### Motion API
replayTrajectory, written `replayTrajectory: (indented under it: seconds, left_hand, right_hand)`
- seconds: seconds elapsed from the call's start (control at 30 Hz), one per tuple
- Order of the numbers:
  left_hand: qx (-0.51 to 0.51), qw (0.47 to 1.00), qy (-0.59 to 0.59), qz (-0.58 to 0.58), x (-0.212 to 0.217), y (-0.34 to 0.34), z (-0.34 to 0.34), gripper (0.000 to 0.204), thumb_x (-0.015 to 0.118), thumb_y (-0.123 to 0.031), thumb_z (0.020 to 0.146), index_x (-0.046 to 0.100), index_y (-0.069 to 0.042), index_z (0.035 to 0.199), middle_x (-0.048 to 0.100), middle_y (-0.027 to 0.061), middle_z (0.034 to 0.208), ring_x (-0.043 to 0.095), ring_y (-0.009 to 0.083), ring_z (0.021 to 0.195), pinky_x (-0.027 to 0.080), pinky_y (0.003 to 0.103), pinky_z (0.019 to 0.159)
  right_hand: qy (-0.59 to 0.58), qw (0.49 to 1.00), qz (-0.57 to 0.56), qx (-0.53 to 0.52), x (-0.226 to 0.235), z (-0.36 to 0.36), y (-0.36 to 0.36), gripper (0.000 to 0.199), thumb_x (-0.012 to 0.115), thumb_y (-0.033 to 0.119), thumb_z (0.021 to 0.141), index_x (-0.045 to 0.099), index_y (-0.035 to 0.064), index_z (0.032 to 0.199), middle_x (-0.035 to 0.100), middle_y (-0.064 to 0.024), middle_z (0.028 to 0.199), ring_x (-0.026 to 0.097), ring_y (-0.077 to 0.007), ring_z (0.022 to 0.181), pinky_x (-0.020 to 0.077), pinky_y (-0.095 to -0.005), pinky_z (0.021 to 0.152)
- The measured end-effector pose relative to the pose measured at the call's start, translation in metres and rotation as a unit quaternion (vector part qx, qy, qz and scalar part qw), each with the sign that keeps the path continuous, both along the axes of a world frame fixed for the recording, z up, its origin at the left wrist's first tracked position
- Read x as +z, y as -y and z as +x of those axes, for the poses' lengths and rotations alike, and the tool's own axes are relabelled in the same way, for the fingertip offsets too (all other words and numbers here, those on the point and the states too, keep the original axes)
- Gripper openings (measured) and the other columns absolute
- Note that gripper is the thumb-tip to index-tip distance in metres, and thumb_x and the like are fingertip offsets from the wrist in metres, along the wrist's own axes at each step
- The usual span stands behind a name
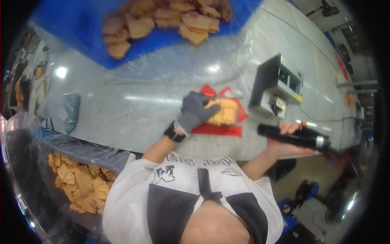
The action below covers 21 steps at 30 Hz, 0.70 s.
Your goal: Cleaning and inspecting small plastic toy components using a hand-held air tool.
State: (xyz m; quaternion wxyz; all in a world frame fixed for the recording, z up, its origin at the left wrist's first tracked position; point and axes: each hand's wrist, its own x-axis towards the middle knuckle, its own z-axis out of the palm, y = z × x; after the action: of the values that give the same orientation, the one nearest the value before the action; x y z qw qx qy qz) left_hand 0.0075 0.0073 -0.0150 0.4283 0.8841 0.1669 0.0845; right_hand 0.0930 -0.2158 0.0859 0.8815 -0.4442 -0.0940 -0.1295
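Note:
My left hand (196, 109), in a grey glove with a dark band at the wrist, grips the left side of a tan-orange moulded piece (226, 112). The piece has raised lines on its face and lies over red sheets (219, 130) on the table. Bare, my right hand (289, 140) is wrapped round a black cylindrical tool (298, 137) with a silver ring and a cord at its right end. The tool's left end points toward the piece, apart from it.
A blue plastic-lined container (81, 36) with several tan pieces (195, 24) stands at the far side. A black-and-grey box device (276, 83) sits right of the red sheets. At lower left, a plastic-lined bin (97, 150) holds more tan pieces (81, 183). A cord (321, 118) crosses the table's right side.

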Motion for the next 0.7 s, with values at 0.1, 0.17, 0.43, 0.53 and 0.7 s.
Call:
replayTrajectory:
  seconds: [0.1, 0.17, 0.43, 0.53, 0.7]
  left_hand:
    - [0.039, 0.922, 0.115, -0.368, 0.017, -0.014, -0.028, 0.031, 0.063, -0.034, 0.072, 0.06, -0.007, 0.087, 0.059, 0.0088, 0.081, 0.055, 0.0216, 0.076, 0.044, 0.033, 0.067]
    - [0.11, 0.75, 0.275, -0.592, 0.038, -0.021, -0.073, 0.023, 0.056, -0.031, 0.079, 0.055, -0.014, 0.094, 0.056, 0.0013, 0.079, 0.053, 0.0194, 0.075, 0.042, 0.03, 0.072]
    - [-0.059, 0.698, 0.493, -0.516, 0.123, -0.093, -0.12, 0.037, 0.053, -0.043, 0.08, 0.061, -0.009, 0.095, 0.06, 0.0026, 0.093, 0.05, 0.0204, 0.096, 0.035, 0.042, 0.088]
    - [0.349, 0.918, 0.185, -0.037, 0.075, -0.142, -0.071, 0.049, 0.064, -0.03, 0.073, 0.051, -0.004, 0.113, 0.051, 0.0142, 0.114, 0.048, 0.0257, 0.107, 0.039, 0.033, 0.089]
    - [0.455, 0.831, 0.169, 0.27, -0.011, -0.228, -0.035, 0.051, 0.056, -0.011, 0.069, 0.044, -0.006, 0.119, 0.044, 0.0158, 0.121, 0.043, 0.0361, 0.109, 0.038, 0.038, 0.09]
  right_hand:
    - [-0.001, 0.999, 0.013, 0.03, -0.001, -0.003, 0.004, 0.086, 0.033, 0.08, 0.066, 0.049, 0.0022, 0.098, 0.045, -0.0037, 0.052, 0.042, -0.0152, 0.041, 0.0344, -0.0285, 0.045]
    - [0.006, 0.999, 0.012, 0.039, 0.0, -0.007, 0.005, 0.084, 0.033, 0.079, 0.068, 0.05, 0.0026, 0.098, 0.044, -0.0037, 0.052, 0.042, -0.0153, 0.041, 0.0343, -0.0286, 0.045]
    - [-0.027, 0.998, 0.01, 0.064, -0.006, -0.005, -0.016, 0.079, 0.028, 0.076, 0.073, 0.049, 0.0036, 0.097, 0.043, -0.003, 0.053, 0.039, -0.0136, 0.043, 0.0331, -0.0268, 0.047]
    - [-0.022, 0.997, -0.005, 0.073, -0.005, -0.01, -0.019, 0.078, 0.028, 0.075, 0.073, 0.049, 0.0034, 0.096, 0.042, -0.003, 0.053, 0.04, -0.0138, 0.044, 0.0329, -0.0267, 0.047]
    - [-0.051, 0.998, -0.019, 0.041, -0.008, -0.01, -0.012, 0.077, 0.028, 0.075, 0.074, 0.049, 0.0031, 0.095, 0.042, -0.0032, 0.053, 0.04, -0.0143, 0.045, 0.0326, -0.0262, 0.047]
